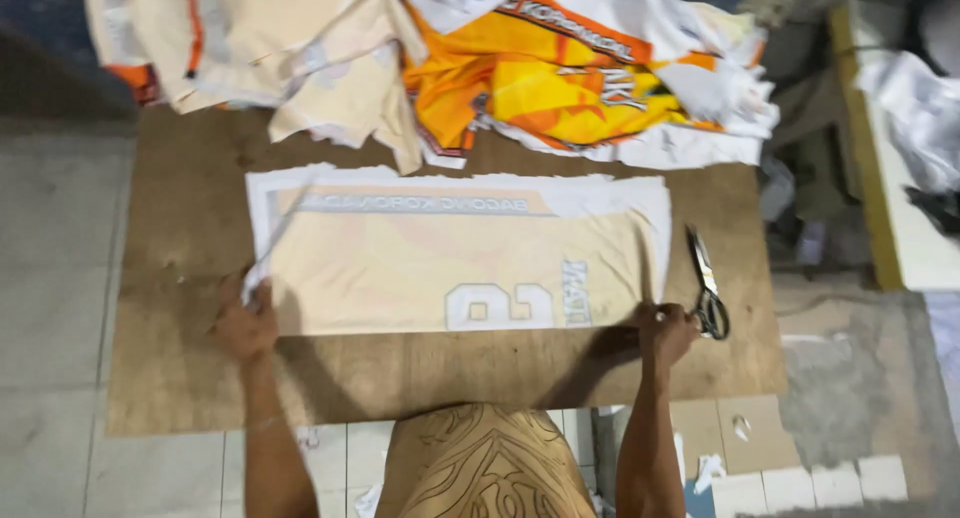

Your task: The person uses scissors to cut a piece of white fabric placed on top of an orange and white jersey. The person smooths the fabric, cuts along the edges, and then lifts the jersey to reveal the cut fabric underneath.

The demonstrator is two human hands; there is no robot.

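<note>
my left hand (245, 323) pinches the lower left corner of the pale cloth piece (450, 263), and my right hand (665, 330) has its fingers closed on the lower right corner, just beside the scissors (708, 286). to do this well, i think i should pull both corners evenly so the cloth lies flat on the brown table (180, 378). the cloth is cream with a white edge and sits in the middle of the frame, below the orange and white pile (560, 78) at the top.

A brown plywood board (200, 378) carries a pale cream fabric panel (450, 263) spread flat, scissors (706, 283) at right, heaped orange-and-white printed cloth (450, 58) along the far edge.
</note>
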